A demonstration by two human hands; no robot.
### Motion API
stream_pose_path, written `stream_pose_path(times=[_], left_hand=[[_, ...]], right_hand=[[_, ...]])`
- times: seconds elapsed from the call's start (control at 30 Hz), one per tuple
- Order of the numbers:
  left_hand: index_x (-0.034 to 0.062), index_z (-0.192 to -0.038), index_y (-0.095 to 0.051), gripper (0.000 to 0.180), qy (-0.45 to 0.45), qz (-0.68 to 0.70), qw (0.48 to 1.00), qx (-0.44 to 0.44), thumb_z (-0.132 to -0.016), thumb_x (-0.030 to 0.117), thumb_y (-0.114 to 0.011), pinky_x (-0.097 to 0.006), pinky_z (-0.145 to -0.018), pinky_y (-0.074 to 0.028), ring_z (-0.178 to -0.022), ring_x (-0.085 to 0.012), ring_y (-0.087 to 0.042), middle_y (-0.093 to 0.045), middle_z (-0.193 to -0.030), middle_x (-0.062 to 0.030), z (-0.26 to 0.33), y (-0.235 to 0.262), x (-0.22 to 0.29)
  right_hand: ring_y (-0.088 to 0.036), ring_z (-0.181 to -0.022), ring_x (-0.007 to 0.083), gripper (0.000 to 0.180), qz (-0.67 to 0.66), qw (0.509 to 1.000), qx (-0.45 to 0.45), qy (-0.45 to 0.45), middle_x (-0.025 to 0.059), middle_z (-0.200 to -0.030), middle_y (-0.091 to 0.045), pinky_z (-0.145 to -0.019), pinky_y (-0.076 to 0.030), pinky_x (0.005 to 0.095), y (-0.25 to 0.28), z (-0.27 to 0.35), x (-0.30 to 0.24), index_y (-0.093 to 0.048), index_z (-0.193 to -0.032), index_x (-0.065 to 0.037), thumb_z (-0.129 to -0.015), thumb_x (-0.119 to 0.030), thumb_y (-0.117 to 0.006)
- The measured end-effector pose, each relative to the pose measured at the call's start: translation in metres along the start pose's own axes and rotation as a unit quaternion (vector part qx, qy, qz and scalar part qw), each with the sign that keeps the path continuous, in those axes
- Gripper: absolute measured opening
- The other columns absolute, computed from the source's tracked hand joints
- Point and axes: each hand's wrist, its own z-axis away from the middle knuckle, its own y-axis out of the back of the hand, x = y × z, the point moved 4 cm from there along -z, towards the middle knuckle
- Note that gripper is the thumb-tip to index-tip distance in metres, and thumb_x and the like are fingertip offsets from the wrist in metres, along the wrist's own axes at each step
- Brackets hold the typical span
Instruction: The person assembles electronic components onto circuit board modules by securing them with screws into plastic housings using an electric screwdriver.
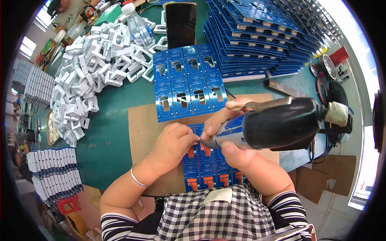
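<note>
My right hand (pixel 237 154) is wrapped round a power screwdriver (pixel 277 122) with a black rear and a blue and grey front. The tool lies tilted, its narrow tip pointing left over a blue circuit board panel (pixel 193 170) with orange patches. Beside the tip, my left hand (pixel 173 142) is closed in a pinch, thumb and fingertips together low over the panel. Whatever those fingertips hold is too small to make out. Under the panel and my left wrist lies a brown cardboard sheet (pixel 138 120). Another blue panel (pixel 189 82) with cut-out openings rests just beyond my hands.
White plastic frames (pixel 92 60) are heaped at the left, near a clear bottle (pixel 138 26). A dark phone (pixel 181 24) stands at the back. Tall stacks of blue panels (pixel 257 40) fill the back right. Finished-looking white blocks (pixel 52 168) stand at lower left. A person (pixel 72 12) sits far left.
</note>
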Motion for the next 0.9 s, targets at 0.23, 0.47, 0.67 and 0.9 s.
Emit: stream_pose_path(times=[0.23,0.47,0.67,0.9], left_hand=[[0.0072,-0.087,-0.068,0.015,0.085,-0.062,0.992,0.062,-0.073,0.003,-0.072,-0.038,-0.073,-0.049,-0.079,-0.027,-0.059,-0.061,-0.082,-0.0062,0.024,0.057,-0.024],[0.0093,-0.085,-0.068,0.013,0.099,-0.114,0.989,0.004,-0.073,0.006,-0.072,-0.036,-0.071,-0.048,-0.078,-0.025,-0.059,-0.061,-0.083,-0.004,0.06,0.069,-0.05],[0.008,-0.082,-0.068,0.011,0.092,-0.094,0.991,-0.034,-0.072,0.007,-0.073,-0.034,-0.069,-0.05,-0.075,-0.0234,-0.06,-0.062,-0.083,-0.0037,0.069,0.063,-0.048],[0.0088,-0.081,-0.062,0.012,-0.001,-0.233,0.961,-0.151,-0.069,0.008,-0.063,-0.033,-0.063,-0.051,-0.073,-0.0215,-0.06,-0.056,-0.077,-0.004,0.061,0.056,-0.033]], right_hand=[[-0.064,-0.072,0.0168,0.07,0.176,0.979,-0.094,-0.031,0.0083,-0.083,-0.061,-0.064,-0.053,0.028,-0.022,-0.02,0.002,-0.032,-0.129,-0.003,-0.079,-0.025,-0.076],[-0.062,-0.07,0.0178,0.065,0.092,0.985,-0.138,-0.044,0.0091,-0.081,-0.06,-0.063,-0.053,0.0303,-0.017,-0.018,0.003,-0.036,-0.126,-0.005,-0.079,-0.025,-0.078],[-0.062,-0.07,0.0184,0.06,0.098,0.988,-0.095,-0.073,0.0085,-0.081,-0.059,-0.063,-0.054,0.0315,-0.017,-0.017,0.007,-0.038,-0.118,-0.007,-0.078,-0.025,-0.079],[-0.06,-0.07,0.0166,0.06,-0.05,0.995,0.001,-0.081,0.0093,-0.08,-0.06,-0.064,-0.05,0.029,-0.011,-0.013,0.016,-0.038,-0.119,-0.007,-0.074,-0.017,-0.076]])
